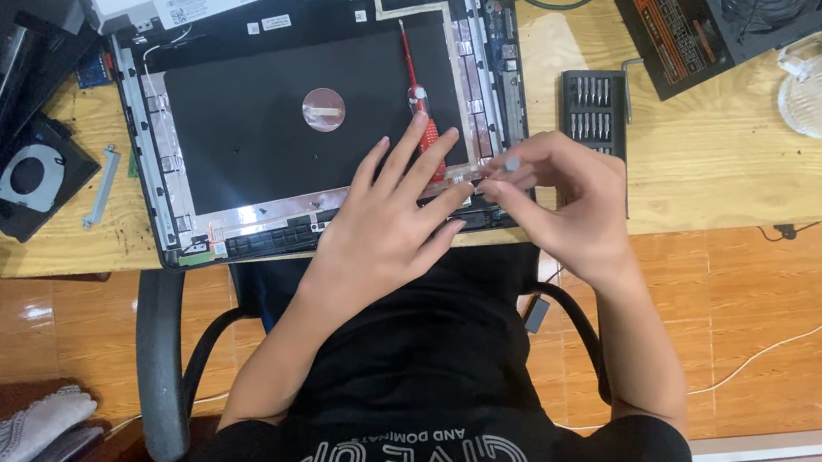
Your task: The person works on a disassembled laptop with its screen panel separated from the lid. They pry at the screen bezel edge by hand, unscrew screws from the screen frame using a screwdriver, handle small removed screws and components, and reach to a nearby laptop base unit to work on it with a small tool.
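The left hand (pixel 387 224) lies flat, fingers spread, on the lower edge of the opened laptop lid (pixel 251 115) on the table (pixel 710 149) — pinning it. The right hand (pixel 560 200) pinches something tiny at the lid's bottom right corner, grip nearly closed; what it holds is too small to tell. A red screwdriver (pixel 416 96) lies on the black panel, partly beneath the left fingers. Steady downward pressure and a fine fingertip pinch suit this work. White rectangular labels (pixel 212 1) sit along the top edge — a round silver sticker (pixel 323 109) at centre
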